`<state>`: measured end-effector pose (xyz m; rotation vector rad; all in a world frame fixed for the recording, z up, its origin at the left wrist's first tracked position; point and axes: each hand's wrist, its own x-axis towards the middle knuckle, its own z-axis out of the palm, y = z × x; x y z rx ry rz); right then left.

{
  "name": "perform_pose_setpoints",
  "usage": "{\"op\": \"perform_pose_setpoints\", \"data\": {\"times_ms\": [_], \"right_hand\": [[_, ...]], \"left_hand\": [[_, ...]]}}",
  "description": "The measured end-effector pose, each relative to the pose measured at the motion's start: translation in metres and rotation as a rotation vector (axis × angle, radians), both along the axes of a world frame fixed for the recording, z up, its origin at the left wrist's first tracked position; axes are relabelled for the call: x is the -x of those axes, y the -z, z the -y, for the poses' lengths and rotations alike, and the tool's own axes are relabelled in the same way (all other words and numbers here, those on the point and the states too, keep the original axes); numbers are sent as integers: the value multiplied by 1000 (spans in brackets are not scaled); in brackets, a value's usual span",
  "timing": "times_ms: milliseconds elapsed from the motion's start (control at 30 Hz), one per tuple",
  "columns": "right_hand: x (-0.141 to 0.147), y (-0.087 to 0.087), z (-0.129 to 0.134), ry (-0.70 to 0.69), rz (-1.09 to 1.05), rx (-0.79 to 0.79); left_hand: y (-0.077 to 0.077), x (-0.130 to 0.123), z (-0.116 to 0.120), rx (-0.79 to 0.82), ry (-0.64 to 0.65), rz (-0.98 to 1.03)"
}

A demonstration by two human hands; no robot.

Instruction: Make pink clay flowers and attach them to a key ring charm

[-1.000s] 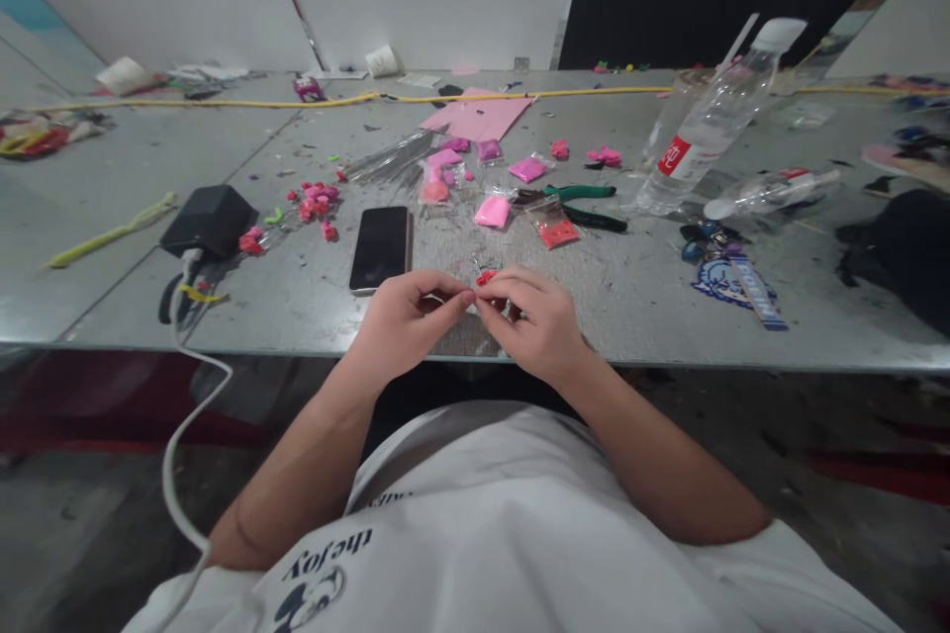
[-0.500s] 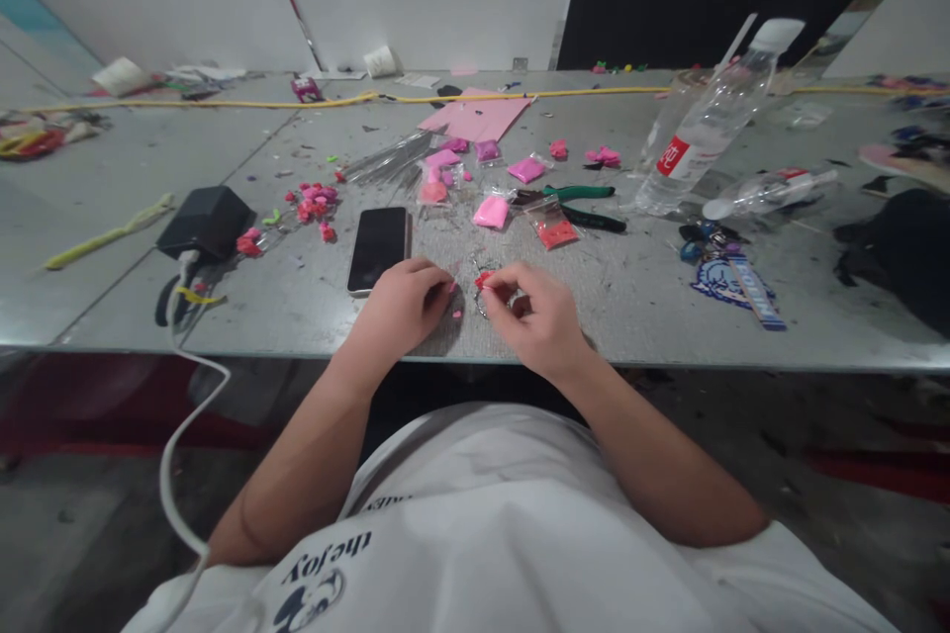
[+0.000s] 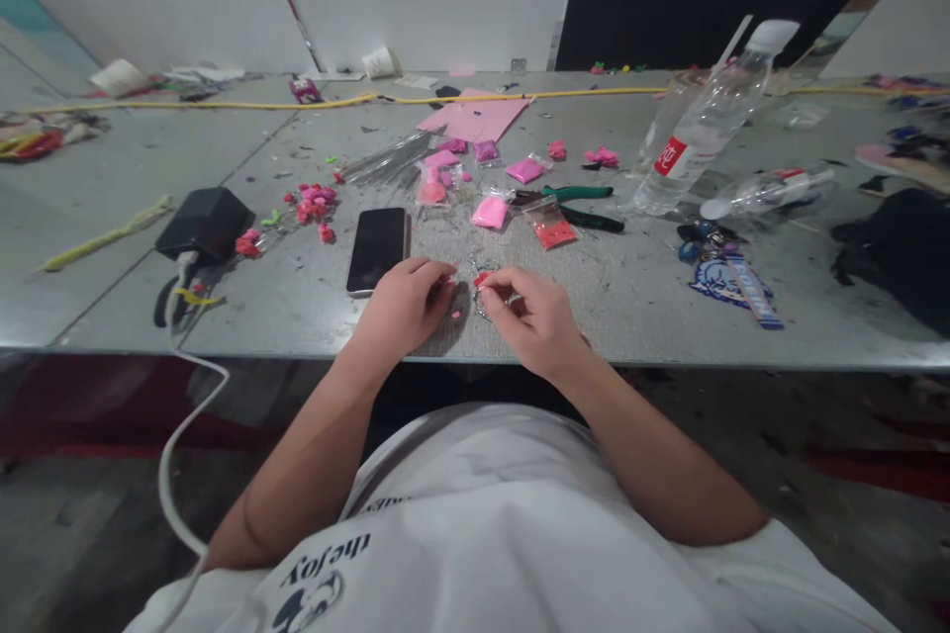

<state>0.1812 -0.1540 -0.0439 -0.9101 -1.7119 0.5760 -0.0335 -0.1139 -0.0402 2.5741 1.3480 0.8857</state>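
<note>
My right hand (image 3: 540, 318) is closed, thumb and forefinger pinching a small red piece of modelling clay (image 3: 482, 279). Thin wire loops (image 3: 479, 305) lie on the table just under those fingertips. To the left, my left hand (image 3: 408, 305) has its thumb and fingertips pressed together; a trace of pink shows at the tips, but what they hold is too small to name. A tiny pink crumb (image 3: 455, 315) rests on the table between both hands. Beside the left hand lies a black-screened phone (image 3: 377, 249).
Ahead lie bags of pink clay (image 3: 490, 211), a bag of red clay (image 3: 550, 224) and green-handled pliers (image 3: 583, 192). Red and pink clay flowers (image 3: 316, 203) sit left, near a black adapter (image 3: 204, 223). Plastic bottles (image 3: 698, 148) and a keychain (image 3: 731, 279) are right.
My left fingertips have closed further, so less of the pink bit shows. My right hand stays nearly in place with the red clay. The view has shifted very slightly.
</note>
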Motion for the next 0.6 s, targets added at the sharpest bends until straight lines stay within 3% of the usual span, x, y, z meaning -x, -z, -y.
{"op": "perform_pose_setpoints", "data": {"times_ms": [167, 333, 600], "right_hand": [[-1, -4, 1, -3, 6, -93], [-5, -4, 3, 3, -48, -96], [-7, 2, -3, -25, -427, 167]], "left_hand": [[5, 0, -1, -52, 91, -43], [7, 3, -3, -48, 60, -13], [3, 2, 0, 56, 3, 67]]}}
